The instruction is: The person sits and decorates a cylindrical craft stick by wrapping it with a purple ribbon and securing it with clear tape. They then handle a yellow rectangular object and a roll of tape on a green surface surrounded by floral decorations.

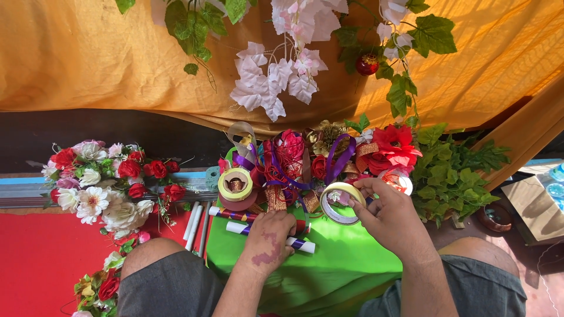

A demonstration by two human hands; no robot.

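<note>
Left hand (271, 236) palm-down, fingers curled; right hand (385, 216) in pinching grip.

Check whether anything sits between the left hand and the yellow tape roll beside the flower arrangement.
Partly: gold ribbon bows lie between the left hand and the yellow tape roll. The right hand holds another tape roll.

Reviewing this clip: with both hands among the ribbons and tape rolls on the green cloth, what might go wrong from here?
1. The right hand holds a yellow tape roll tight against the ribbon-and-flower arrangement; loose tape may catch the purple ribbon.
2. The left hand presses on wrapped sticks lying loose on the green cloth; they might roll away.
3. A second tape roll sits near the cloth's edge and might get knocked off.
</note>
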